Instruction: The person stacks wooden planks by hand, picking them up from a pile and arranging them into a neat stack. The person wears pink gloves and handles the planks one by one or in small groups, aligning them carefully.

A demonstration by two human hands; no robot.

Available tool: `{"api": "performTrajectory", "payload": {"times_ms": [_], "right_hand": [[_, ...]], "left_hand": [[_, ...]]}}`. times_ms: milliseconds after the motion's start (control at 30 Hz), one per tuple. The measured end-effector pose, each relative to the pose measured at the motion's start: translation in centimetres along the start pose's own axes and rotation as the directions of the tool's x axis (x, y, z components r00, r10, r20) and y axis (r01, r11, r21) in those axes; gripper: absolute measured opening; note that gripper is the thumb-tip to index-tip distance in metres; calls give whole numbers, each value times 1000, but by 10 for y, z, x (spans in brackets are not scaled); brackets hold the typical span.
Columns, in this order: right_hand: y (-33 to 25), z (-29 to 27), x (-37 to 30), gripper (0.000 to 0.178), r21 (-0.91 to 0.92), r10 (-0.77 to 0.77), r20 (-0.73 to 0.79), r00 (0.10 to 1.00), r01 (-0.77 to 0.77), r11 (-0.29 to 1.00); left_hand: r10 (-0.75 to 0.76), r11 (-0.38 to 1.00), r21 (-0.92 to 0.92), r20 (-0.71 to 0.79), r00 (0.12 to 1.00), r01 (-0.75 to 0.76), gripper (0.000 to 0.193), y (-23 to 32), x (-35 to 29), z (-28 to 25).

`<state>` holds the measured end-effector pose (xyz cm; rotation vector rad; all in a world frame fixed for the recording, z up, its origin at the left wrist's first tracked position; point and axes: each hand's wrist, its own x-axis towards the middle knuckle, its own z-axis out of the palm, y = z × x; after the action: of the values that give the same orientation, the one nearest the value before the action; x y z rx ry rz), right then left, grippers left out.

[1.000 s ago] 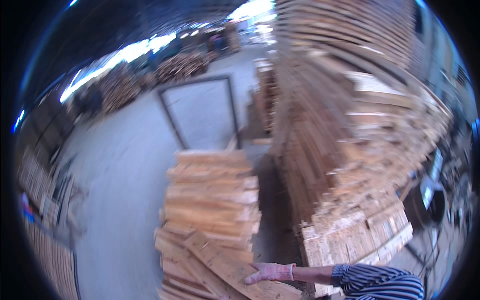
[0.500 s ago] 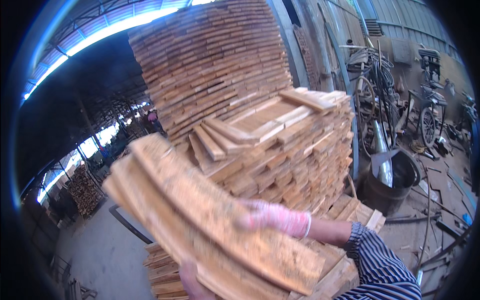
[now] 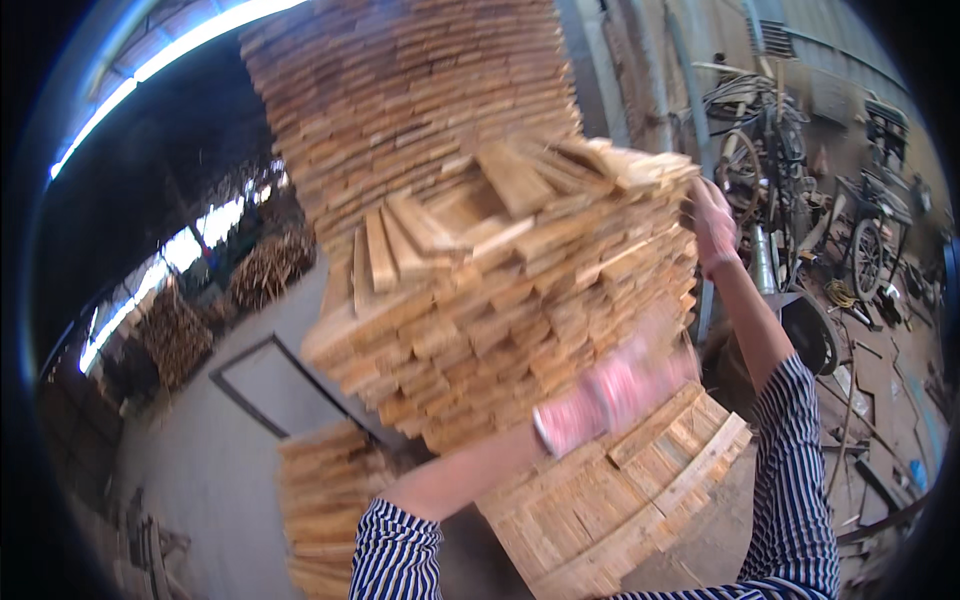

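Observation:
My right hand (image 3: 713,228), in a pink and white glove, is raised at the far right corner of the middle stack of boards (image 3: 520,330). Its fingers look stretched out along the board ends. Low in front of that stack is my left hand (image 3: 630,385), also gloved. It is smeared by motion, so its fingers cannot be made out. Just under it lies a lower pile of short boards (image 3: 600,490). On top of the middle stack, loose boards (image 3: 512,180) rest at angles, with several more slats (image 3: 385,245) fanned out at its left.
Behind rises a tall wall of stacked boards (image 3: 420,110). A smaller bundle of boards (image 3: 325,500) stands at the lower left, near a dark metal frame (image 3: 250,385) on the floor. At the right are a dark bucket (image 3: 805,335), hanging hoses and a wheeled machine (image 3: 868,250).
The long boards held before are out of my hands, and loose boards on the middle stack lie differently. My right hand has moved up to the stack's far right; my left has moved right.

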<state>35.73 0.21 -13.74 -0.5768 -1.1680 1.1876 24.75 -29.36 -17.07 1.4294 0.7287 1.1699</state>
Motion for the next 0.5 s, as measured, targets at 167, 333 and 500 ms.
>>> {"api": "performTrajectory", "payload": {"times_ms": [167,333,500], "right_hand": [[129,-99,-144,42,-86,310,66,949,-304,949],[285,-179,-336,26,-234,851,104,514,-819,523],[332,-71,-540,20,-425,991,128,30,-902,82]], "left_hand": [[-486,731,513,-72,871,450,89,-145,-159,39],[-756,349,4,-589,285,937,92,-271,-393,68],[-768,262,-767,-533,-355,586,84,-306,-627,125]]}}
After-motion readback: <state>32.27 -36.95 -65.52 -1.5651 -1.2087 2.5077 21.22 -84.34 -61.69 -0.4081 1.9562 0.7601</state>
